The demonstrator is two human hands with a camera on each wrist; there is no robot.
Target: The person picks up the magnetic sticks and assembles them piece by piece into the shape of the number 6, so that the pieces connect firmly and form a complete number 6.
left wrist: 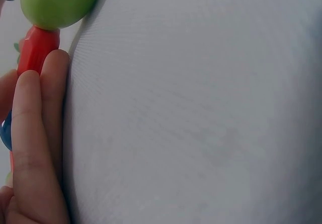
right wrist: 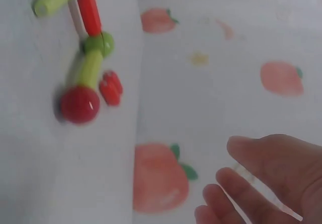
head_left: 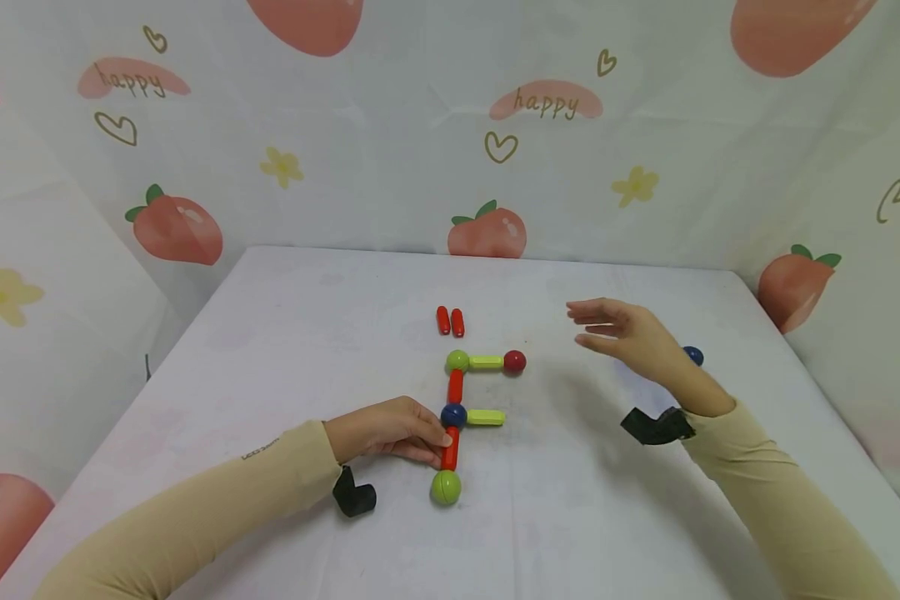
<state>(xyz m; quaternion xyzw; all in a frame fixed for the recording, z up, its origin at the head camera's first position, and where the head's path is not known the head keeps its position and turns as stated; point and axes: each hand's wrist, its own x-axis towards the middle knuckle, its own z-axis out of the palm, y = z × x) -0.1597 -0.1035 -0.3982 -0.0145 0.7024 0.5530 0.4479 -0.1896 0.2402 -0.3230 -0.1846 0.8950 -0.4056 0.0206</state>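
My left hand pinches the lower red rod of a ball-and-rod figure lying on the table. That rod joins a green ball at the near end to a blue ball. From the blue ball, a yellow-green rod points right, its far end bare. Another red rod leads up to a second green ball, where a yellow-green rod ends in a red ball. Raised over the table's right side, my right hand holds nothing, fingers extended and thumb apart.
Two loose red rods lie side by side beyond the figure. Partly behind the right wrist sits another blue ball. A peach-printed cloth hangs behind the white table. Black bands are at both wrists.
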